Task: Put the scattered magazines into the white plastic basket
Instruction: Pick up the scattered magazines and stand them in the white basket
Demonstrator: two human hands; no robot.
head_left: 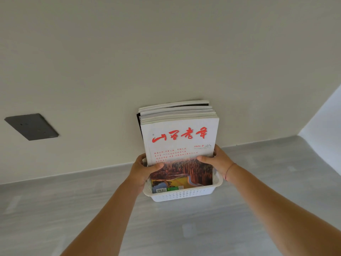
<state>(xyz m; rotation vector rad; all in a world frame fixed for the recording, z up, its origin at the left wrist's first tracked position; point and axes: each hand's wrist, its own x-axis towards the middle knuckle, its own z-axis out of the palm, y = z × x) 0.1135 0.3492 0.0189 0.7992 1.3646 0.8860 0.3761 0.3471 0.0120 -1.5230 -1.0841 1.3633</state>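
Note:
A stack of several magazines stands upright in the white plastic basket and leans back against the wall. The front cover is white with red characters and a landscape photo. My left hand grips the stack's left edge, thumb across the front cover. My right hand grips the right edge the same way, thumb on the cover. The fingers of both hands are hidden behind the stack. The basket sits on a grey counter close to the wall.
A dark grey socket plate is set in the cream wall to the left. The counter meets a side wall at the far right.

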